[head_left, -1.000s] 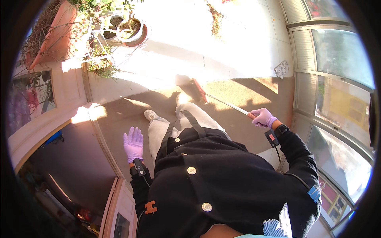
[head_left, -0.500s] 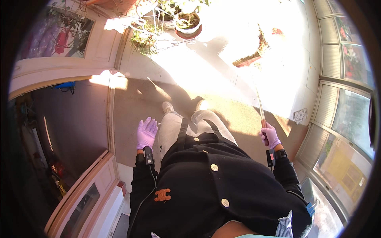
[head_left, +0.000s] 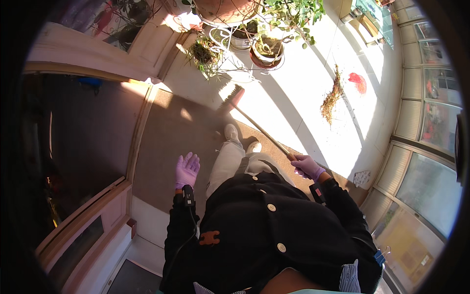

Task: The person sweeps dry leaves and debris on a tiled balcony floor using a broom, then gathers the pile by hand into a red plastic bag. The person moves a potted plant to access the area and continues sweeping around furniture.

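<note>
The right hand point(head_left: 308, 168), in a lilac glove, is closed around the grip end of a long-handled broom point(head_left: 263, 131). The shaft runs away from that hand toward ten to eleven o'clock, and its reddish broom head point(head_left: 237, 97) lies near the edge of the brown mat point(head_left: 166, 134), at one o'clock from the left hand point(head_left: 187, 170). That hand, also gloved, is well apart from the broom, palm up with fingers loosely spread; the right hand sits at its three o'clock. Potted plants point(head_left: 267, 53) stand at one o'clock from the broom head. A strip of dry plant debris point(head_left: 332, 100) lies between twelve and one o'clock from the right hand, on white tiles point(head_left: 293, 98).
</note>
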